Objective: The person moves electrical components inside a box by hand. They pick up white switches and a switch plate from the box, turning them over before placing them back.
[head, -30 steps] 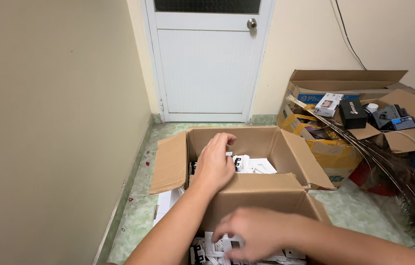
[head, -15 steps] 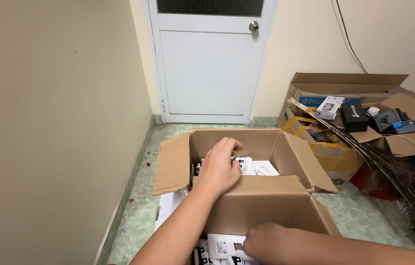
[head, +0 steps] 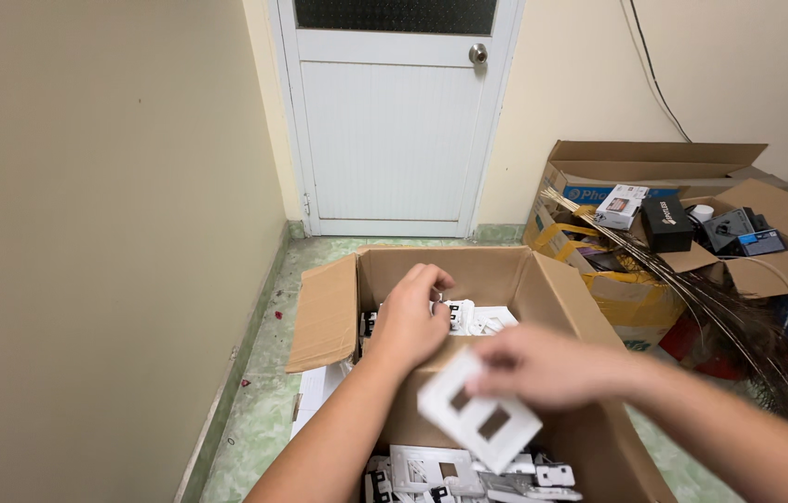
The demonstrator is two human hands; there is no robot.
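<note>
In the head view, an open cardboard box (head: 468,279) sits on the green speckled floor (head: 263,373), its flaps folded outward. The left hand (head: 410,321) reaches into the far half of the box, fingers curled down among white plastic parts (head: 478,319); whether it grips any one of them cannot be told. The right hand (head: 543,366), slightly blurred, is in front of the box's near wall, fingers closed on the upper edge of a white switch plate (head: 479,419) with two rectangular openings, held tilted above the near compartment. Beneath the plate lie more white plates and fittings (head: 450,470), heaped at the near end.

To the right, well apart, a second open carton (head: 654,168) holds small boxes and dark devices, with a bundle of thin sticks (head: 692,289) leaning across it. A white door (head: 394,121) with a round knob (head: 478,54) stands at the far wall, and a plain beige wall (head: 87,233) runs along the left.
</note>
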